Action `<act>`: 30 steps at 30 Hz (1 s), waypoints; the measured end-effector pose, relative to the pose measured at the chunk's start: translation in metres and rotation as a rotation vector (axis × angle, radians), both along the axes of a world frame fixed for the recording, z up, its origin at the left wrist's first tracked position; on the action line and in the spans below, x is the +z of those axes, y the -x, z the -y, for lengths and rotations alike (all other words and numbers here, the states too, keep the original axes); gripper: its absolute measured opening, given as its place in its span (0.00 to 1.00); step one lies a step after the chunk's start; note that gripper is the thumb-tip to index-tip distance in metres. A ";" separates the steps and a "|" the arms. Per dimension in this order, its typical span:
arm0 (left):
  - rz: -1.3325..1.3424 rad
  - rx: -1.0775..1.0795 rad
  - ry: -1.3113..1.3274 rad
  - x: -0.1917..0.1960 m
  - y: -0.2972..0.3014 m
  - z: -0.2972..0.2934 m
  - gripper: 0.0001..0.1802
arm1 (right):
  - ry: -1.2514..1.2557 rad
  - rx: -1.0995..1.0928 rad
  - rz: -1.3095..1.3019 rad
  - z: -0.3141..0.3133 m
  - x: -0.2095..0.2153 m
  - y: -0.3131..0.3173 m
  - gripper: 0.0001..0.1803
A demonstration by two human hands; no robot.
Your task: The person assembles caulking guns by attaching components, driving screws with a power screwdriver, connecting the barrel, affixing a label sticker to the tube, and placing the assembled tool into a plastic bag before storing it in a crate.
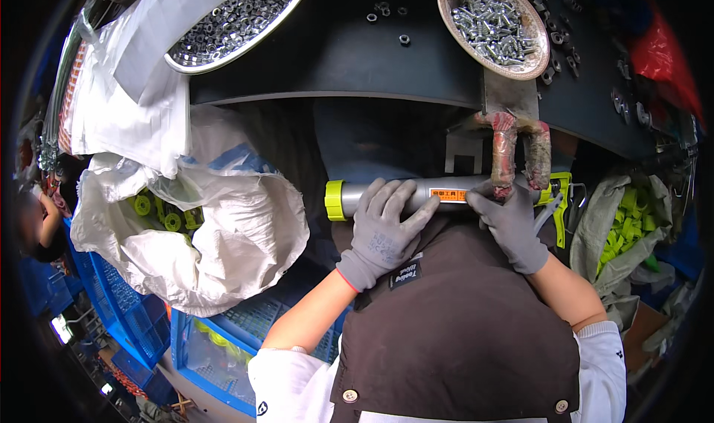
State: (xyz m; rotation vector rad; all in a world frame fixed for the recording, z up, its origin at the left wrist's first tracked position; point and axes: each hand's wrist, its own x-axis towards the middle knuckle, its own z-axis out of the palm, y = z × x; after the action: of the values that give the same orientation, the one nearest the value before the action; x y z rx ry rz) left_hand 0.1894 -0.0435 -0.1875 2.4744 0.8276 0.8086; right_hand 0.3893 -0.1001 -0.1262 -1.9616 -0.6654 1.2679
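A caulking gun (418, 191) with a grey barrel lies crosswise over my lap. Its left end has a lime-green cap; at its right end are a lime-green frame and a grey lever. My left hand (381, 235), in a grey glove, rests its fingers over the barrel near the cap. Gripping the barrel's right part is my gloved right hand (512, 226), thumb on top beside an orange label. A two-pronged fixture (503, 151), wrapped in worn reddish tape, juts from the table edge. Its prongs reach over the barrel and partly hide my right fingers.
On the dark table (327, 66) stand a bowl of nuts (245, 25) and a plate of bolts (494, 29), with loose hardware around. A white sack (245, 237) of green parts sits left, another sack (595, 237) right. Blue crates (123, 311) stand lower left.
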 end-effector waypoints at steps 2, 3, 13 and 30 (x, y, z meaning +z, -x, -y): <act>-0.011 -0.001 -0.007 -0.001 -0.001 0.000 0.30 | 0.008 0.020 0.018 -0.001 0.004 0.000 0.09; -0.009 -0.003 -0.001 -0.002 -0.001 0.000 0.30 | 0.006 -0.001 -0.016 -0.002 0.006 0.001 0.09; -0.071 0.028 0.005 -0.002 -0.002 0.004 0.31 | -0.294 0.538 0.912 0.016 -0.019 -0.011 0.07; -0.562 -0.280 0.794 0.029 -0.022 -0.072 0.36 | -0.092 0.494 0.869 0.001 0.019 -0.072 0.30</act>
State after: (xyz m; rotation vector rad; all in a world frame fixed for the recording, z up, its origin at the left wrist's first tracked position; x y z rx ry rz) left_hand 0.2114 0.0284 -0.1582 1.9963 0.7476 -0.3059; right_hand 0.4609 -0.1011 -0.1076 -2.3171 -1.6724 0.5414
